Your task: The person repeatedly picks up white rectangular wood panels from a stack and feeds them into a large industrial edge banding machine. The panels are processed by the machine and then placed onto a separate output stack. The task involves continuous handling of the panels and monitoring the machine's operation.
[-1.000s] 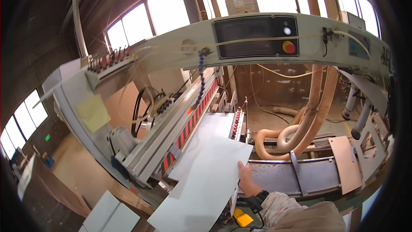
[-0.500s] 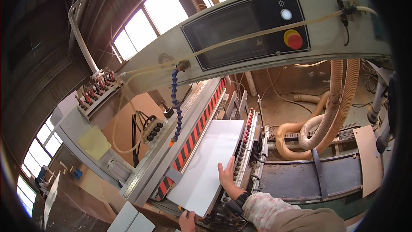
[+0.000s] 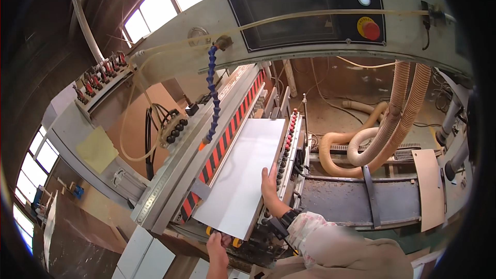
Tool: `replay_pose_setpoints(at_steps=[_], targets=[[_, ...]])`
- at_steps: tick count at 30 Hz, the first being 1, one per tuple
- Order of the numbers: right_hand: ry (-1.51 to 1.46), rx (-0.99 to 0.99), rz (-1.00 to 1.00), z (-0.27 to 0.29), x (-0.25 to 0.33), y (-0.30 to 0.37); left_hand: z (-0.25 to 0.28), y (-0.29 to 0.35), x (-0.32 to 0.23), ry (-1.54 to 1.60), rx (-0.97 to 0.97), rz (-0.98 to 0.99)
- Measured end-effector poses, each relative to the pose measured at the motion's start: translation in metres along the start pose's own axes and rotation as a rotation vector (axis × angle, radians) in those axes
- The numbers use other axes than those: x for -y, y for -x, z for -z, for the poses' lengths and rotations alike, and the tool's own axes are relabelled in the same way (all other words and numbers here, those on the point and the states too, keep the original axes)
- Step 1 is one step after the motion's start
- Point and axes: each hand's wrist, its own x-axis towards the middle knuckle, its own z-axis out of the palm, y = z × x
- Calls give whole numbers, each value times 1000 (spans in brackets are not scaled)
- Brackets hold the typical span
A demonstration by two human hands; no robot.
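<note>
A flat white panel (image 3: 240, 175) lies on the machine bed, between a red-and-black striped guard (image 3: 227, 137) and a row of red and dark knobs (image 3: 285, 147). My right hand (image 3: 269, 190) rests along the panel's right edge, fingers stretched out and pointing away from me. At the near end, my left hand (image 3: 217, 248) has its fingers curled against the panel's edge; their undersides are hidden. Yellow round parts (image 3: 237, 242) show just below that end, close to the left hand. A blue jointed hose (image 3: 212, 93) with an orange nozzle hangs left of the panel.
Overhead, the machine's arm carries a dark control panel (image 3: 294, 10) with a red stop button (image 3: 370, 31). Ribbed beige ducts (image 3: 403, 108) loop down at the right, by a tan board (image 3: 429, 191). White boards (image 3: 147, 256) lie at the lower left.
The whole view has shifted, so the machine sits higher in the picture. My left hand's fingers look more curled at the panel's near end. Both hands stay at the same panel edges.
</note>
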Motion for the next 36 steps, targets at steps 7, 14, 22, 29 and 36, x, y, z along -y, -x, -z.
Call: replay_pose_setpoints(at_steps=[7,14,22,29,36], targets=[[-367,-50,-47,2,-38,-5,22,-24,27,-450,40,-262],[-242,25,0,-5,-34,-3,41,-18,19,-361,191,-243],[-480,110,-69,16,-14,13,23,-18,31,-599,-124,-597],[-99,-45,79,-5,-40,17,21,-9,19,-654,-48,-567],[265,-55,40,-5,2,36,33,-11,6,-723,105,-553]])
